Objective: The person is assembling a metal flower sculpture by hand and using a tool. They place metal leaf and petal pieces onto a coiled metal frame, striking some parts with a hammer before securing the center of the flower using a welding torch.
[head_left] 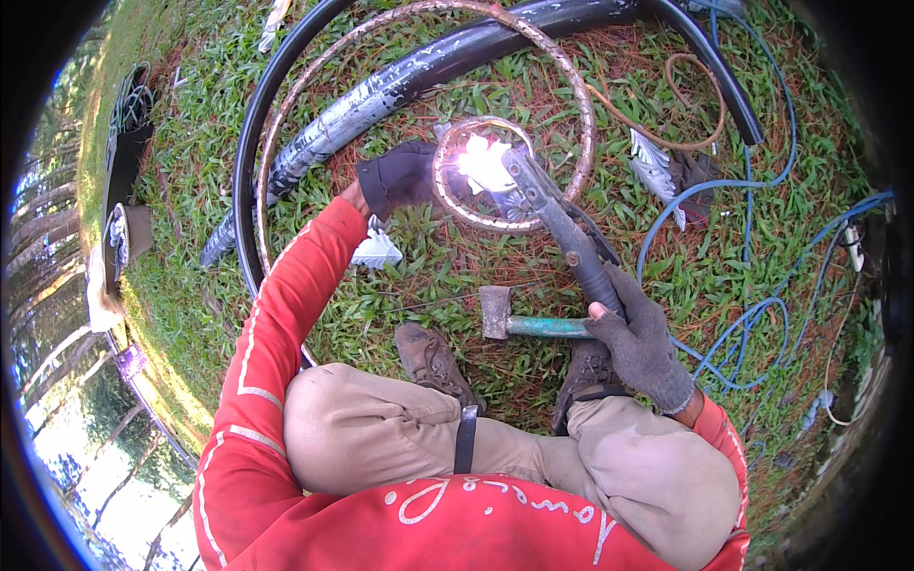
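My right hand (pixel 643 341), in a grey knit glove, is wrapped round the dark handle of a welding electrode holder (pixel 564 224). At its far end a blinding white arc glows over a small ribbed metal ring (pixel 452 211). A grey leaf-shaped metal piece (pixel 514 206) shows inside that ring. My left hand (pixel 400 177), in a dark glove, reaches to the ring's left side; glare hides its fingertips, so I cannot tell what they hold. Just in front of my boots lies a hammer (pixel 496 312) with a green handle.
A larger ribbed metal ring (pixel 583 105) and a black curved tube (pixel 249 157) surround the work. Behind runs a thick scuffed pipe (pixel 381 95). Pale metal leaves (pixel 378 249) lie on the grass. Blue cable (pixel 666 214) loops at right, near a thin brown hoop (pixel 721 114).
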Available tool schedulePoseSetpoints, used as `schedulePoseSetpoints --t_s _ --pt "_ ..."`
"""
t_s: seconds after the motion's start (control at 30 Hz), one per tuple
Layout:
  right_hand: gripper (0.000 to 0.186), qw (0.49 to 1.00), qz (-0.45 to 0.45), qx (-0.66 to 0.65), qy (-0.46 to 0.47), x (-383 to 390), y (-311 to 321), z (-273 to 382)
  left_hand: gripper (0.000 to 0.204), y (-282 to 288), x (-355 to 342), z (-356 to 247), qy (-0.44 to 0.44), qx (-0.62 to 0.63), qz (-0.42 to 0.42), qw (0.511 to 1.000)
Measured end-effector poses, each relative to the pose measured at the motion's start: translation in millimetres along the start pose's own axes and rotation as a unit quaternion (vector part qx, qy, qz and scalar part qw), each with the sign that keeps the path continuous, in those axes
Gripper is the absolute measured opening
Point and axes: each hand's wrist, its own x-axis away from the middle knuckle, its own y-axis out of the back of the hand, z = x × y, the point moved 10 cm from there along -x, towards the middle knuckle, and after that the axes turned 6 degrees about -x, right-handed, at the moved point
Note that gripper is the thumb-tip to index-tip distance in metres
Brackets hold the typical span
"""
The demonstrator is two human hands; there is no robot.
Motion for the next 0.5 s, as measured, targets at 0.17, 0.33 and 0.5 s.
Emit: schedulePoseSetpoints --t_s 0.17,0.33,0.5 --pt "0.062 1.000 0.004 0.004 0.001 -2 -1 7 0.035 -3 4 -26 -0.128 -0.248 -0.021 0.960" --pt "0.060 0.999 0.008 0.036 0.005 -3 -2 13 0.032 10 -3 7 0.023 0.001 -0.022 0.999" --pt "0.059 0.998 -0.010 0.036 0.044 0 2 14 0.037 0 10 -25 -0.134 -0.416 -0.044 0.898"
